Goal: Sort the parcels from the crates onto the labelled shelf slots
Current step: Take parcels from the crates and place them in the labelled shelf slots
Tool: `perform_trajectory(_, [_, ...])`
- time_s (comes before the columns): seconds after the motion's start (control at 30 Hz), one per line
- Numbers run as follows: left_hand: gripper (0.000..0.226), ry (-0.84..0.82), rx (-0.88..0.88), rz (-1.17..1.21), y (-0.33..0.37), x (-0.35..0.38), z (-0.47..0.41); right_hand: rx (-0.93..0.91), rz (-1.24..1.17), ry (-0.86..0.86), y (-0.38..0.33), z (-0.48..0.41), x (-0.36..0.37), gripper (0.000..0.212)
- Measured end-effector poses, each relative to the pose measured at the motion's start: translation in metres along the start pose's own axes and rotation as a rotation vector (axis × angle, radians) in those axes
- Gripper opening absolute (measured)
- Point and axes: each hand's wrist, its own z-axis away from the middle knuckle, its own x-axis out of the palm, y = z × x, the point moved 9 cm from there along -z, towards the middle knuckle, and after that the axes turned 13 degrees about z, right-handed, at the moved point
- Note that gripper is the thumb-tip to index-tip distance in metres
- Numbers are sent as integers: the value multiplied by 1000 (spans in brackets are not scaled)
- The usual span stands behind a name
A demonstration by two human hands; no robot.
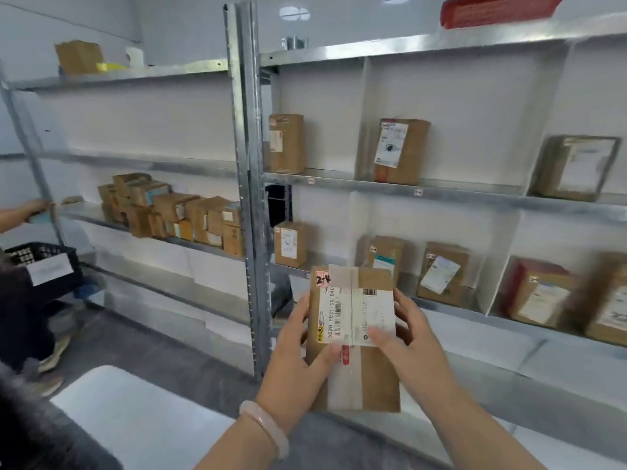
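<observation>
I hold a brown cardboard parcel (353,337) upright in front of the metal shelf unit (441,193). It carries a white shipping label and a red-edged tag hand-marked "2-4". My left hand (298,354) grips its left edge, thumb across the front. My right hand (407,344) grips the right edge, thumb on the label. The shelf is split by white dividers into slots with small labels on the rail. Single parcels stand in several slots, such as one (286,144) on the upper row and one (290,244) on the lower row.
A pile of small boxes (176,212) fills the left shelf bay. At far left another person reaches to that shelf beside a black crate (40,262). A red crate (498,10) sits on top of the unit. A white surface (135,415) lies low left.
</observation>
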Motion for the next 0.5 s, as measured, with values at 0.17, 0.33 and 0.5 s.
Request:
perform_trajectory(0.17, [66,-133,93,-75,-1,70,-38,11,24,112,22,-18,-62,62])
perform_trajectory(0.33, [65,-234,177,-120,2,122,-79,9,88,197,35,-43,-104,65])
perform_trajectory(0.5, [66,-293,260,-133,-2,162,-122,-11,184,288,45,-74,-134,68])
